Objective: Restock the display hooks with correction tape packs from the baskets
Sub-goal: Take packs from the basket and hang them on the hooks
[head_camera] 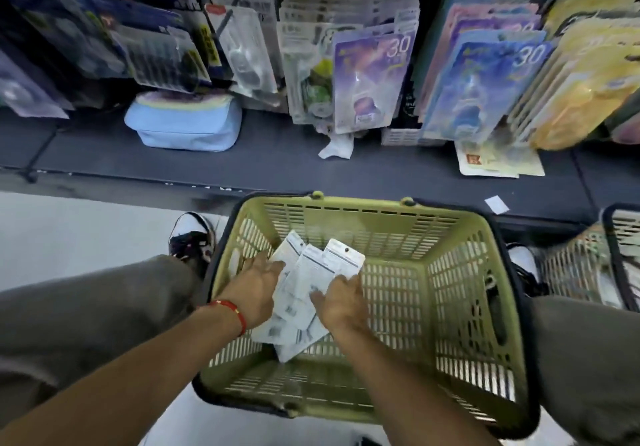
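both hands (pixel 298 293) gripping packs (pixel 304 286), green basket (pixel 485 293)

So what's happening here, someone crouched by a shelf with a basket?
A person is restocking a shop display. Both hands are down in a green basket on the floor: the left hand and the right hand gather a fan of white packs, backs up. Nothing has gone up yet. Above, rows of carded goods, including purple packs, hang over a dark shelf, where a blue pouch lies.
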A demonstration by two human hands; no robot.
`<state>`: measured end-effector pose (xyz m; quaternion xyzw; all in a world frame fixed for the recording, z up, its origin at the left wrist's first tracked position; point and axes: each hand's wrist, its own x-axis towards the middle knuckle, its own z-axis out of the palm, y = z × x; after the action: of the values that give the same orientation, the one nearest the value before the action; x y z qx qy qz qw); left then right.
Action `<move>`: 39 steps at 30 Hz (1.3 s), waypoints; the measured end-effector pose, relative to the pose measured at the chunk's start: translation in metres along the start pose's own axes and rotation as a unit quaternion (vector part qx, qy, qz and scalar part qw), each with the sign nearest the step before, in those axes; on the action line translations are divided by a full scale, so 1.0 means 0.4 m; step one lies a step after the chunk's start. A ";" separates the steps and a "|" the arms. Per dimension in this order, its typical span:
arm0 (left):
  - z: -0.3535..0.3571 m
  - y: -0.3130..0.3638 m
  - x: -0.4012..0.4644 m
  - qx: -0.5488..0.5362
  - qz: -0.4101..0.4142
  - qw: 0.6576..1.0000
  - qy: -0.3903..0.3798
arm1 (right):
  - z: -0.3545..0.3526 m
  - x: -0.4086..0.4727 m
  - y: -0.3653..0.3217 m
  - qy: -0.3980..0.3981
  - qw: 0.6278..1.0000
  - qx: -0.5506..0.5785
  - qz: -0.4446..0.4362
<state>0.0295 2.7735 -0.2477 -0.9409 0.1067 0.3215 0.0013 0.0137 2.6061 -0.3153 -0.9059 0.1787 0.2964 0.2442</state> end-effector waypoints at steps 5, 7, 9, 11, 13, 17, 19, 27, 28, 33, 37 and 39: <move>0.029 0.019 0.037 -0.157 -0.043 0.982 0.093 | 0.016 0.015 0.024 0.007 0.992 0.124 0.011; 0.034 0.016 0.037 -0.247 -0.083 0.960 0.105 | -0.005 0.023 0.041 0.027 0.974 0.223 0.013; 0.031 0.014 0.027 -0.323 -0.120 0.932 0.113 | -0.042 0.023 0.057 0.027 0.947 0.319 0.022; 0.024 0.015 0.011 -0.385 -0.129 0.904 0.135 | -0.088 0.016 0.073 0.008 0.918 0.397 0.022; 0.011 0.023 -0.010 -0.434 -0.126 0.879 0.149 | -0.133 0.000 0.098 -0.045 0.871 0.489 0.007; -0.022 0.050 -0.047 -0.599 -0.082 0.787 0.121 | -0.188 -0.051 0.113 -0.149 0.803 0.574 -0.056; -0.040 0.068 -0.069 -0.669 -0.052 0.734 0.103 | -0.189 -0.079 0.094 -0.153 0.813 0.556 -0.084; -0.078 0.103 -0.103 -0.659 -0.056 0.737 0.137 | -0.205 -0.135 0.019 0.027 0.886 0.453 -0.098; -0.074 0.113 -0.110 -0.655 -0.031 0.744 0.123 | -0.202 -0.142 0.003 0.046 0.898 0.419 -0.125; -0.068 0.125 -0.115 -0.734 -0.007 0.676 0.063 | -0.180 -0.174 -0.046 -0.065 0.904 0.350 -0.237; -0.046 0.059 -0.088 -0.741 -0.071 0.664 0.076 | -0.199 -0.112 0.019 -0.175 0.820 0.516 -0.177; -0.024 0.045 -0.080 -0.739 -0.091 0.664 0.069 | -0.183 -0.066 0.053 -0.120 0.830 0.536 -0.098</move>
<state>0.0069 2.7615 -0.2197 -0.6578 -0.2520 0.2271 -0.6725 0.0166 2.5533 -0.2544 -0.6026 0.1897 0.2347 0.7388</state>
